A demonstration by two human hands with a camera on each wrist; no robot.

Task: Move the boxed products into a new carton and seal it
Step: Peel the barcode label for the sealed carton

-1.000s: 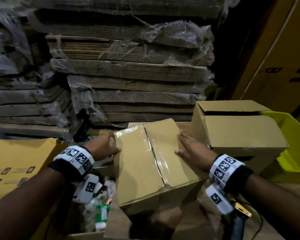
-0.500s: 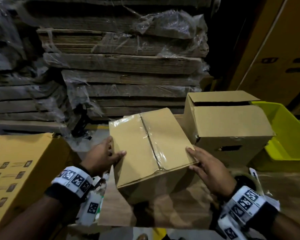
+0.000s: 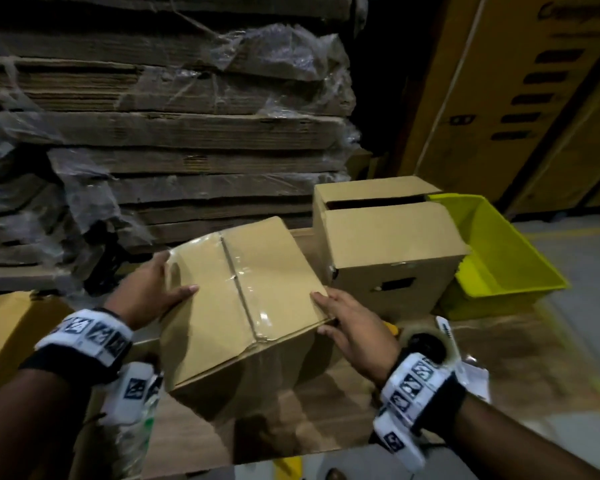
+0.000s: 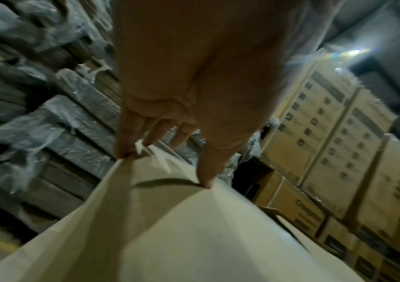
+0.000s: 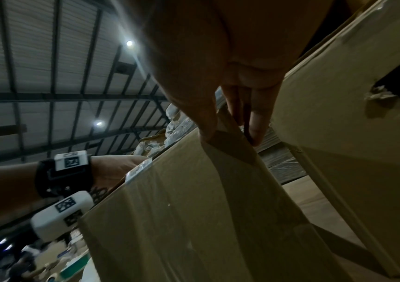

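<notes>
gripping opposite sides of a plain brown cardboard carton with clear tape along its top seam [image 3: 243, 299], the left hand [image 3: 149, 294] takes the left edge with its thumb lying on the top panel and its fingers gone behind the side wall, while the right hand [image 3: 352, 332] clasps the near right corner, thumb on top, fingers wrapped over the edge. how far the carton sits clear of the flat brown cardboard sheet [image 3: 312, 420] under it cannot be told; it is tilted, with its near face in shadow. its underside and contents are hidden. the tape is glossy and wrinkled where it folds over the near edge, and the two top flaps meet closed beneath it.

the left wrist view is blurred: the left hand [image 4: 189, 91] shows fingertips [image 4: 206, 183] on a pale panel of the carton [image 4: 182, 238], nothing finer. the right wrist view is dim: the right hand [image 5: 230, 72] pinches the carton's [image 5: 194, 219] corner edge.

just right of the carton stands a second brown cardboard box with a half-open lid and a cut handle slot [image 3: 392, 251], and beyond it a bright yellow-green plastic bin [image 3: 510, 268]. a clear tape roll on a dispenser [image 3: 426, 341] is partly hidden behind the right wrist. a yellow printed box [image 3: 4, 337] is cut off at the left edge. plastic-wrapped stacks of flattened cardboard [image 3: 174, 133] fill the back.
</notes>
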